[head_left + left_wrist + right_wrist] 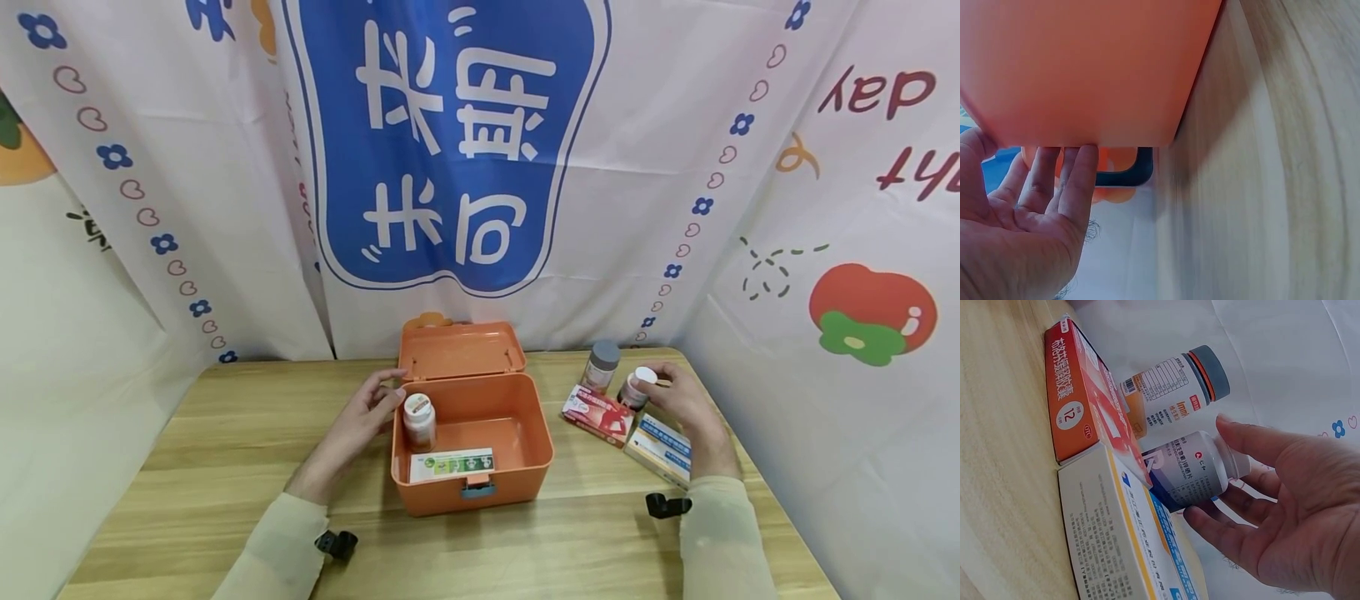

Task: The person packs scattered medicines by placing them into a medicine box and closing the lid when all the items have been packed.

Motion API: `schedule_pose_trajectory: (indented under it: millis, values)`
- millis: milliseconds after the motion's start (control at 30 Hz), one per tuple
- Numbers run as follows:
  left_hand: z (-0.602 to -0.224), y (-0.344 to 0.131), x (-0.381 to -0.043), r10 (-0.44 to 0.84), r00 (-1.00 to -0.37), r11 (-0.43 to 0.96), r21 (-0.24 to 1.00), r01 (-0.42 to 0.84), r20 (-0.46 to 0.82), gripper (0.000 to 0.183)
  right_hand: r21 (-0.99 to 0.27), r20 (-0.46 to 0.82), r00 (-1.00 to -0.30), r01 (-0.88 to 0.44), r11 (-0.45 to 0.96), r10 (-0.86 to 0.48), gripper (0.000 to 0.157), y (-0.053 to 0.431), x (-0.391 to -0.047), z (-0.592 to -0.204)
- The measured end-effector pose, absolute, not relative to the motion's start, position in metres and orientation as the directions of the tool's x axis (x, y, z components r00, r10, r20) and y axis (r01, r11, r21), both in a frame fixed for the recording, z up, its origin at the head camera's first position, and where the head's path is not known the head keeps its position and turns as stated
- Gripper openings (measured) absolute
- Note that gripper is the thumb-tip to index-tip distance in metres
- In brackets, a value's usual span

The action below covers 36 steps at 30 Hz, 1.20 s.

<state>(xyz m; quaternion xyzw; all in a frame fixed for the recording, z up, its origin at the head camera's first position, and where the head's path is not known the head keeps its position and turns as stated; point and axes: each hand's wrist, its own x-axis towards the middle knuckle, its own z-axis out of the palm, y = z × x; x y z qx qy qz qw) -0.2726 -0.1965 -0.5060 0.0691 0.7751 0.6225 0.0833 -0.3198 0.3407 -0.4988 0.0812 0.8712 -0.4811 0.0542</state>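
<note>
white-capped bottle (632, 396): on the table (262, 433), person's right side, well apart from the orange box (427, 498), which lies to its left.
long axis: upright or close to it, cap on top; base hidden, so contact with the wood cannot be told.
nearer hand: the right hand (686, 400), reaching in from the bottle's right; the left hand (371, 410) is far off, across the box.
right fingers: curled with the thumb round cap and shoulder, pinching the bottle; how firmly, cannot tell.
left fingers: extended, a little spread, tips at the box's back left edge, thumb by the rim.
bottle's neighbours: grey-lidded jar (600, 367) just beside, left and farther back; red carton (597, 414) near left, blue-and-white carton (660, 448) on the person's side, both lying flat.
bottle to box: jar and red carton flank the leftward line; upward looks the freer way, my judgement.
orange box: lid (461, 354) tipped back; white bottle (420, 423) upright at left inside, green-and-white carton (452, 465) along front wall.
</note>
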Motion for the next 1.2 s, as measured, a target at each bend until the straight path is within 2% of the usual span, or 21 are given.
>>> schedule_pose_trajectory:
  millis: [367,567,1200]
  values:
    - [-0.506,-0.198,-0.272,0.226,-0.973,0.230,0.973,0.008,-0.046,0.054,-0.821,-0.165,-0.976,0.215,0.530,0.140,0.068,0.340,-0.319,-0.490]
    - [-0.504,-0.199,-0.272,0.233,-0.970,0.225,0.974,-0.016,-0.070,0.058,-0.842,-0.103,-0.986,0.159,0.516,0.134,0.065,0.337,-0.316,-0.483]
    - [-0.504,-0.198,-0.272,0.240,-0.968,0.225,0.974,-0.015,-0.070,0.059,-0.848,-0.017,-0.994,0.073,0.525,0.111,0.063,0.329,-0.307,-0.449]
